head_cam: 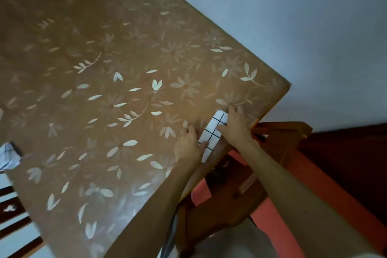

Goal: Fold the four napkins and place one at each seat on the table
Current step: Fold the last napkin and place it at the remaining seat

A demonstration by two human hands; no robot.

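Observation:
A folded white napkin with a black grid pattern (212,133) lies as a narrow strip near the table's right edge, close to the corner. My left hand (188,146) rests flat beside it, thumb on the strip's lower part. My right hand (235,125) presses down on its upper right side, covering part of it. A second napkin (8,156), crumpled and white with dark lines, sits at the table's left edge, cut off by the frame. The table (104,69) wears a brown cloth with pale flowers.
A wooden chair with a red seat (270,153) stands tucked at the table's right side below my arms. Another dark wooden chair back (14,216) shows at the lower left. A pale wall (293,16) runs along the table's far edge.

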